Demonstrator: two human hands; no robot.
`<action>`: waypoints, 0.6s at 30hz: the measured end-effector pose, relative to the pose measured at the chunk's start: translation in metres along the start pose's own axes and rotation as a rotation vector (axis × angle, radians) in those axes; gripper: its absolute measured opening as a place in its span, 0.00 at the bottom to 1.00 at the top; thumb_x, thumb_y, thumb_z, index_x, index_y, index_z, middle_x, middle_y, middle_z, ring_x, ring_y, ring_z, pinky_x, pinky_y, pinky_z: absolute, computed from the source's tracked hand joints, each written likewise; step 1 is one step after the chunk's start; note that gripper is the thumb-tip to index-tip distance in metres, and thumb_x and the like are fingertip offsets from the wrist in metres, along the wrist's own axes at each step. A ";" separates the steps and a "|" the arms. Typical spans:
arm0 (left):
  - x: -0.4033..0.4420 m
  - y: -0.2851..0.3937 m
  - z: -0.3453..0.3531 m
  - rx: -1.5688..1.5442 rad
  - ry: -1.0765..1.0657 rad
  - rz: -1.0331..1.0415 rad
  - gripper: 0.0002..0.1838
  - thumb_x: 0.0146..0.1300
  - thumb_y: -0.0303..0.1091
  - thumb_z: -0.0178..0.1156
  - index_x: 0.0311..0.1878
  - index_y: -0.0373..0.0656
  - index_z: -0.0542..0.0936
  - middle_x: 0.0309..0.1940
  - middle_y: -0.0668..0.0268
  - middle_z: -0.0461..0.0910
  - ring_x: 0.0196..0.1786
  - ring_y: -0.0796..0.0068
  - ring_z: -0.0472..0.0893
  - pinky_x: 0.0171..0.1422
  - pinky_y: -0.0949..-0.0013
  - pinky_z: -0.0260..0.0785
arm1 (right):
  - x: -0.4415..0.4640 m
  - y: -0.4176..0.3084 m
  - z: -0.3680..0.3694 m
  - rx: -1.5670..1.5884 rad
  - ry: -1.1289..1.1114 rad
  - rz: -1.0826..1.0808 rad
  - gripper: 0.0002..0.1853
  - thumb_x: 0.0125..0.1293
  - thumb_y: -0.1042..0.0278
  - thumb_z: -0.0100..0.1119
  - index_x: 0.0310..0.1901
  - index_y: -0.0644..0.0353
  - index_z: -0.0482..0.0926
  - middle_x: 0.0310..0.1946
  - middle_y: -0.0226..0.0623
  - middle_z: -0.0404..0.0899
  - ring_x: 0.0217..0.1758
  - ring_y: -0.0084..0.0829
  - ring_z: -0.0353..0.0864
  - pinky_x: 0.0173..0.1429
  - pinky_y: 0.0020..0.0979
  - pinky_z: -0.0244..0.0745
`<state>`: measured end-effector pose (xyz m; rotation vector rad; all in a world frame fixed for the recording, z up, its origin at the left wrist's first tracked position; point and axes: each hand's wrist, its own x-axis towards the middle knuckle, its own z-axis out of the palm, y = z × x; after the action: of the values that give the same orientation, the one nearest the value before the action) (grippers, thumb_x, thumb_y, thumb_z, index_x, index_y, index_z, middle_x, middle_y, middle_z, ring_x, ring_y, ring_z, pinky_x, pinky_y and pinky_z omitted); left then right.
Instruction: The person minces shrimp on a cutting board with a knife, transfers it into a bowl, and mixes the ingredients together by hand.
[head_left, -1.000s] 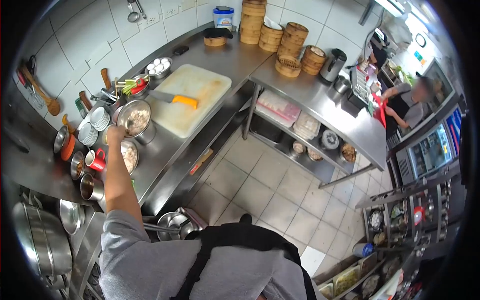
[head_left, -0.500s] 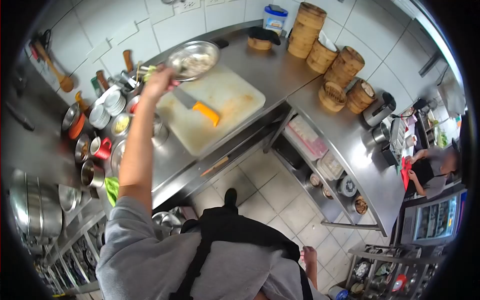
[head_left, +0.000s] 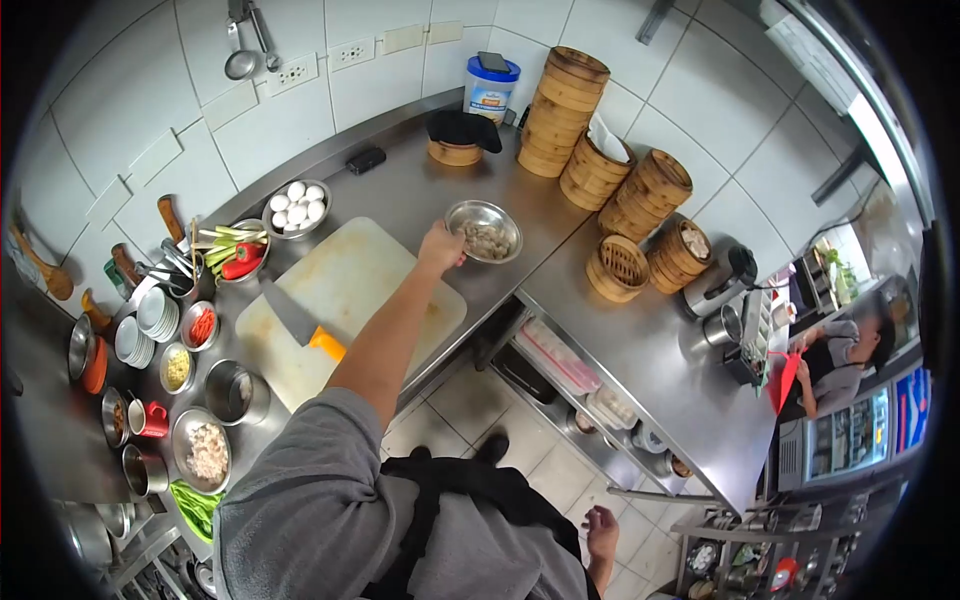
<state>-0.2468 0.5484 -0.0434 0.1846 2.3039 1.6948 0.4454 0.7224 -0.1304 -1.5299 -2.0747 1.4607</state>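
Observation:
My left hand (head_left: 441, 248) grips the rim of a metal bowl (head_left: 485, 258) holding pale greyish pieces of food. The bowl is at the right side of the white cutting board (head_left: 360, 250); whether its base touches the counter I cannot tell. On the board's left part lies a knife (head_left: 300, 322) with an orange handle, partly near my forearm. My right hand (head_left: 600, 532) hangs low beside my apron, its fingers loosely bent and apart, holding nothing.
Bamboo steamers (head_left: 565, 110) stand in stacks along the back wall. A bowl of eggs (head_left: 297, 208), a bowl of vegetables (head_left: 236, 250) and several ingredient bowls line the left. Past the right counter (head_left: 680, 370), a person (head_left: 835, 360) handles something red.
My left hand has carried the metal bowl rightward from the board's far left corner. The eggs and vegetables now show. My view has shifted; my right hand stays low.

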 end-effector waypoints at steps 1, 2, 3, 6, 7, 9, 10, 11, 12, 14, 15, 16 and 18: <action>0.006 -0.004 0.007 0.000 0.008 -0.010 0.24 0.75 0.40 0.58 0.61 0.27 0.71 0.26 0.56 0.87 0.21 0.69 0.86 0.24 0.65 0.77 | 0.015 -0.023 0.001 0.055 0.010 -0.046 0.19 0.78 0.65 0.62 0.60 0.72 0.81 0.41 0.43 0.88 0.39 0.30 0.89 0.46 0.31 0.83; 0.008 -0.004 0.011 -0.016 -0.059 -0.052 0.26 0.76 0.42 0.59 0.65 0.28 0.70 0.29 0.54 0.88 0.25 0.64 0.88 0.29 0.61 0.80 | 0.032 -0.052 0.000 0.048 -0.003 -0.047 0.19 0.78 0.65 0.62 0.60 0.72 0.81 0.41 0.43 0.88 0.39 0.30 0.89 0.46 0.31 0.83; 0.011 -0.008 0.014 -0.030 -0.123 -0.096 0.29 0.76 0.44 0.59 0.68 0.30 0.70 0.31 0.52 0.89 0.29 0.59 0.90 0.34 0.58 0.83 | 0.052 -0.083 0.001 0.020 -0.009 -0.130 0.18 0.79 0.67 0.61 0.60 0.73 0.81 0.42 0.42 0.88 0.41 0.29 0.88 0.47 0.30 0.83; 0.030 -0.031 0.017 0.487 0.174 0.070 0.35 0.76 0.50 0.61 0.75 0.34 0.68 0.36 0.50 0.90 0.40 0.48 0.91 0.46 0.51 0.83 | 0.123 -0.177 0.025 0.059 -0.082 -0.333 0.17 0.81 0.69 0.60 0.62 0.72 0.80 0.48 0.40 0.88 0.45 0.26 0.86 0.51 0.30 0.83; 0.024 -0.028 0.013 0.490 0.194 0.061 0.35 0.76 0.50 0.61 0.75 0.34 0.68 0.36 0.50 0.90 0.40 0.48 0.91 0.46 0.51 0.83 | 0.148 -0.213 0.040 0.125 -0.149 -0.374 0.17 0.81 0.68 0.61 0.63 0.72 0.80 0.49 0.40 0.88 0.47 0.27 0.86 0.53 0.30 0.83; -0.018 0.003 -0.005 0.413 0.194 0.220 0.35 0.74 0.57 0.63 0.75 0.43 0.72 0.35 0.54 0.88 0.41 0.49 0.89 0.51 0.50 0.79 | 0.195 -0.297 0.073 0.164 -0.287 -0.467 0.18 0.81 0.66 0.62 0.63 0.70 0.81 0.51 0.39 0.87 0.50 0.28 0.86 0.57 0.30 0.82; -0.035 0.007 -0.011 0.444 0.139 0.242 0.30 0.75 0.55 0.63 0.69 0.44 0.77 0.35 0.55 0.88 0.41 0.50 0.89 0.49 0.51 0.79 | 0.215 -0.339 0.093 0.143 -0.355 -0.515 0.18 0.81 0.66 0.62 0.63 0.69 0.82 0.51 0.39 0.87 0.51 0.28 0.87 0.58 0.30 0.82; -0.052 0.009 -0.018 0.475 0.084 0.266 0.25 0.75 0.54 0.63 0.63 0.44 0.82 0.35 0.56 0.88 0.41 0.51 0.88 0.47 0.51 0.79 | 0.237 -0.379 0.116 0.079 -0.408 -0.642 0.17 0.80 0.65 0.63 0.63 0.67 0.83 0.50 0.39 0.88 0.50 0.28 0.87 0.58 0.30 0.82; -0.067 0.009 -0.023 0.504 0.048 0.259 0.21 0.75 0.52 0.62 0.55 0.44 0.84 0.33 0.56 0.87 0.38 0.50 0.87 0.45 0.51 0.78 | 0.260 -0.420 0.141 0.013 -0.458 -0.773 0.17 0.79 0.65 0.64 0.62 0.64 0.84 0.49 0.39 0.89 0.50 0.28 0.88 0.58 0.31 0.82; -0.087 0.001 -0.024 0.559 0.044 0.222 0.17 0.75 0.48 0.62 0.42 0.42 0.86 0.30 0.56 0.85 0.35 0.48 0.85 0.42 0.51 0.77 | 0.294 -0.514 0.192 -0.131 -0.517 -1.047 0.17 0.77 0.63 0.67 0.62 0.60 0.85 0.44 0.41 0.89 0.48 0.30 0.90 0.56 0.31 0.82; -0.097 -0.007 -0.022 0.590 0.071 0.182 0.17 0.75 0.46 0.63 0.37 0.41 0.85 0.28 0.56 0.84 0.33 0.47 0.84 0.40 0.51 0.77 | 0.316 -0.550 0.225 -0.174 -0.567 -1.089 0.17 0.76 0.61 0.67 0.61 0.58 0.85 0.44 0.43 0.89 0.48 0.33 0.90 0.56 0.32 0.82; -0.104 -0.015 -0.018 0.586 0.086 0.165 0.17 0.75 0.46 0.63 0.37 0.41 0.85 0.28 0.56 0.84 0.33 0.47 0.84 0.40 0.51 0.77 | 0.340 -0.581 0.262 -0.218 -0.614 -1.129 0.18 0.75 0.59 0.67 0.60 0.57 0.85 0.43 0.44 0.89 0.48 0.37 0.91 0.56 0.34 0.82; -0.113 -0.026 -0.010 0.578 0.179 0.170 0.15 0.72 0.42 0.67 0.32 0.42 0.83 0.26 0.56 0.83 0.31 0.46 0.83 0.38 0.51 0.76 | 0.366 -0.639 0.326 -0.499 -0.589 -1.167 0.18 0.74 0.53 0.65 0.57 0.55 0.87 0.47 0.44 0.90 0.51 0.44 0.90 0.58 0.40 0.82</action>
<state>-0.1405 0.5020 -0.0490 0.3611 2.9359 1.0971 -0.3291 0.8309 0.0627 0.2896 -2.9282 0.9488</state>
